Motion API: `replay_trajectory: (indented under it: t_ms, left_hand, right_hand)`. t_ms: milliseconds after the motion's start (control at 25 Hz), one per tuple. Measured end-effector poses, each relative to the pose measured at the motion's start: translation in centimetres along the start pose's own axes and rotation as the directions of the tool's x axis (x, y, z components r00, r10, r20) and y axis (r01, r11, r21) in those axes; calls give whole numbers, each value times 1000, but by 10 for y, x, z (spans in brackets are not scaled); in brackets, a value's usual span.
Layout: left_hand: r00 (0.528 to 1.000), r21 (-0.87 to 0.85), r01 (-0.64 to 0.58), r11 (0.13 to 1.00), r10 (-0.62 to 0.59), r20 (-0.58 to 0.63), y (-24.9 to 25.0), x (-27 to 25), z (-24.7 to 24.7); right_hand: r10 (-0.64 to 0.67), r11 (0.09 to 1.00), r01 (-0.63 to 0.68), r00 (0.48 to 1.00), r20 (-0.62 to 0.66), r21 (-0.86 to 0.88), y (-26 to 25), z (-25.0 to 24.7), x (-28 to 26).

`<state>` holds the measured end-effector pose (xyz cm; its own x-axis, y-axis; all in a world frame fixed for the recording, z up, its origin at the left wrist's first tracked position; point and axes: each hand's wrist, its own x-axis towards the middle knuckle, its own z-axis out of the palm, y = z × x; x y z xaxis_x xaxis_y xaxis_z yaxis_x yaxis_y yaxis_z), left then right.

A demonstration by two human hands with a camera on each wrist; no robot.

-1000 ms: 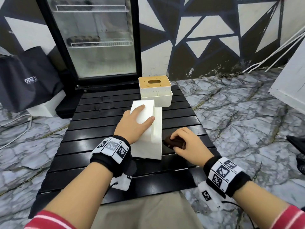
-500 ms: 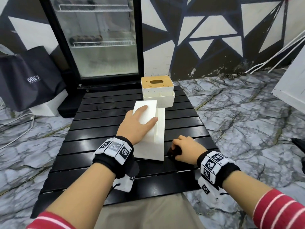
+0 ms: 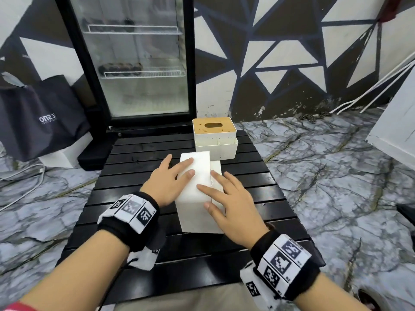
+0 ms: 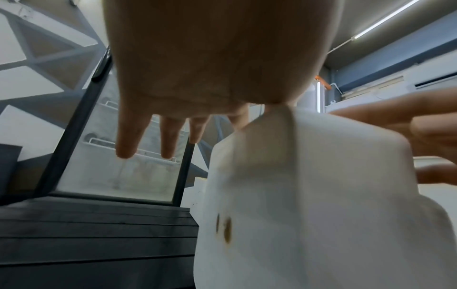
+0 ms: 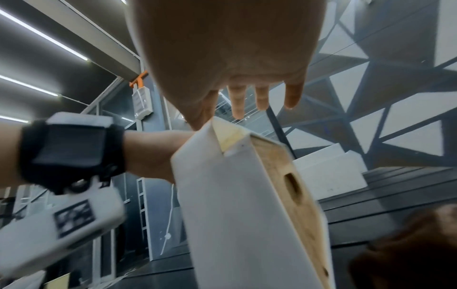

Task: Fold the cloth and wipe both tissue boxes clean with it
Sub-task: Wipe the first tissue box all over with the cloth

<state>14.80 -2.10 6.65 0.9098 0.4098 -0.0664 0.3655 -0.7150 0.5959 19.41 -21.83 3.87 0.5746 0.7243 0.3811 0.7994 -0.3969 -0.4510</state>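
A white tissue box (image 3: 195,212) lies on its side in the middle of the black slatted table (image 3: 134,171), its wooden lid (image 5: 291,185) facing right. My left hand (image 3: 170,178) rests on its top with straight fingers. My right hand (image 3: 226,198) lies flat on the box's right top edge, fingers spread and holding nothing. The brown cloth (image 5: 408,250) sits bunched on the table right of the box, under my right wrist. A brown stain (image 4: 225,228) marks the box's near face. The second tissue box (image 3: 213,131), wooden-topped, stands upright behind.
A glass-door fridge (image 3: 139,63) stands just beyond the table's far edge. A dark bag (image 3: 40,117) sits on the marble floor at the left. A white panel (image 3: 399,131) leans at the right. Bare slats lie left of the near box.
My right hand has let go of the brown cloth beside the box and moved up onto the box with fingers spread. My left hand stays on the box.
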Motion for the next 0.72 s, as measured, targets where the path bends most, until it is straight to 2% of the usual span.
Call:
replay_trajectory:
  t_ms: [120, 200, 320, 480, 600, 720]
  left_hand:
    - [986, 40, -72, 997, 77, -151, -15, -19, -7]
    - [959, -64, -137, 988, 116, -260, -17, -28, -11]
    - [947, -195, -90, 977, 24, -320, -13, -28, -14]
    - [974, -376, 12, 927, -95, -205, -19, -28, -17]
    - [991, -468, 53, 882, -103, -81, -28, -34, -22]
    - [996, -491, 94, 866, -84, 44, -33, -45, -26]
  right_hand:
    - [70, 996, -68, 997, -19, 64, 13, -9, -2]
    - [140, 977, -141, 990, 13, 162, 16, -15, -2]
    - [236, 925, -235, 971, 35, 298, 6, -16, 5]
    - [299, 871, -280, 954, 16, 403, -7, -12, 12]
    - [317, 848, -302, 948, 40, 435, -5, -15, 9]
    - [308, 836, -336, 942, 137, 434, 0, -24, 4]
